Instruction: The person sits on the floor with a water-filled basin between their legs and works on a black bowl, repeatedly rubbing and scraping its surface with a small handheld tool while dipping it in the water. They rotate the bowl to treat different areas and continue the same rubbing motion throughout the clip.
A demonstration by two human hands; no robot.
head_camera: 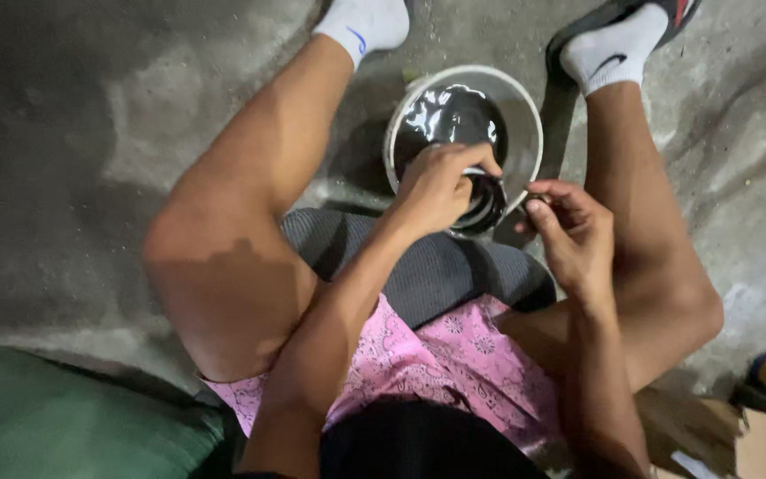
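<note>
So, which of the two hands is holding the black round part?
The left hand; it grips the black round part over the bucket, while the right hand stays beside it.

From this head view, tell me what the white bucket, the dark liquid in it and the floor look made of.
The white bucket looks like smooth plastic, with a thin even rim. The dark liquid is black and glossy with bright mirror-like glints, perhaps oil or paint; which one cannot be told. The floor looks like rough bare concrete, matte grey and blotchy.
</note>
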